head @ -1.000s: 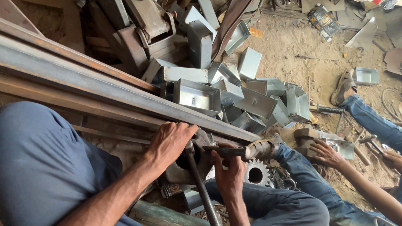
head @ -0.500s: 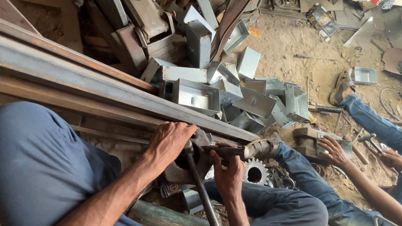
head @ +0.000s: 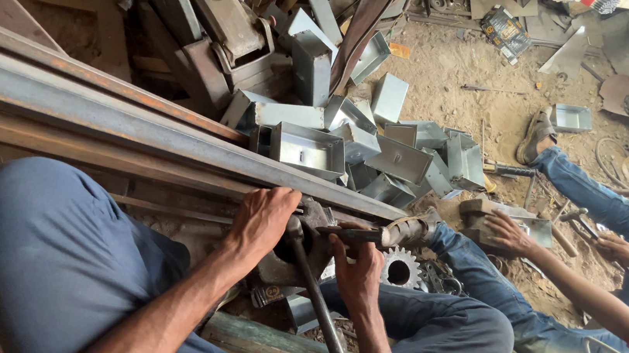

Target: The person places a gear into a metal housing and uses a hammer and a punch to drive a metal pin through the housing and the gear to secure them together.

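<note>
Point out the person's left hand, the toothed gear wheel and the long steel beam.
left hand (head: 267, 222), head view, back of the hand.
gear wheel (head: 400, 269), head view, face beside its centre hole.
steel beam (head: 103, 111), head view, upper face.

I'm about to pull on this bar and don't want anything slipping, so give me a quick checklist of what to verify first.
1. Left hand seated on the dark metal block beside the long steel beam: ok, the palm rests on it.
2. Right hand around the flat metal piece: ok, fingers closed on it.
3. Long bar seated at the block: cannot tell, the joint is hidden by the hands.
4. Toothed gear clear of the right hand: not ok, it lies close beside it.
5. The co-worker's hand clear: ok, it rests on a separate block.
</note>
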